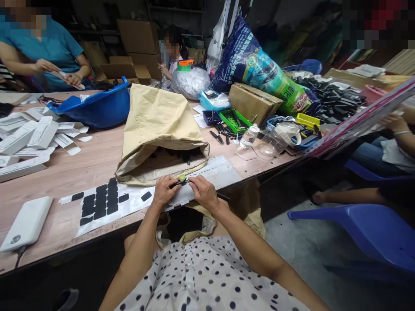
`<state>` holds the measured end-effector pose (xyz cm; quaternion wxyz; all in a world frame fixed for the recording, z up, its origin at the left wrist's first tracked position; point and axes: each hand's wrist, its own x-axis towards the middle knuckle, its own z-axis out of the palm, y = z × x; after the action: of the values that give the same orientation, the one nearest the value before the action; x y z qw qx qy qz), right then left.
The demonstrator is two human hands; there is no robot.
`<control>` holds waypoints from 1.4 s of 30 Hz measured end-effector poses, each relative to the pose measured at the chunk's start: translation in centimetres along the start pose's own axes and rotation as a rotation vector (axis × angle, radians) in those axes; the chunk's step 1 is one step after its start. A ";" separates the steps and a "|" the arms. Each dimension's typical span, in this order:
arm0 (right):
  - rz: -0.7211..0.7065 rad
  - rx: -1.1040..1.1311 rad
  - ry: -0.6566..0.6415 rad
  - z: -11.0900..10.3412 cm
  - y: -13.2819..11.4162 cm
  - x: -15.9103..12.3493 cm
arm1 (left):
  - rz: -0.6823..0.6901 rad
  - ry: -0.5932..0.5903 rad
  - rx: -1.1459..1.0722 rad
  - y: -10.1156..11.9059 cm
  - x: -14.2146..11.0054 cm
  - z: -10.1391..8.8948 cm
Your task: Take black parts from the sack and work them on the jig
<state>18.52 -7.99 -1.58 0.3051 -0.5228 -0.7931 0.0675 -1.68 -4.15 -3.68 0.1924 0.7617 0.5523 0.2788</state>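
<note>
My left hand is closed around a small dark piece, and a round yellow-green part shows at its end. My right hand pinches at the other side of that green part; a thin, shiny bit shows at its fingertips, too small to name. Both hands are over a grey-white board at the table's front edge. Just beyond them lies a beige sack, its mouth toward me, with dark pieces inside. Left of my hands, a white sheet carries several black rounded-square stickers.
On the left are a white power bank, white boxes and a blue basin. A green tray, a clear bottle and a clear jug stand right. A co-worker sits opposite; a blue chair is right.
</note>
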 end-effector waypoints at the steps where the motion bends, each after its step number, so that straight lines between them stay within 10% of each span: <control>1: 0.002 -0.016 -0.008 0.1 -0.1 -0.1 | -0.003 0.000 0.008 0.1 0.0 0.0; 42: 0.109 -0.266 -0.074 -0.2 7.3 3.1 | 0.041 -0.018 0.081 0.7 -0.4 -0.5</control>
<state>23.53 -2.13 -3.27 0.1997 -0.5980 -0.7762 -0.0025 -1.61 -4.79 -2.94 0.1606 0.7824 0.5458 0.2532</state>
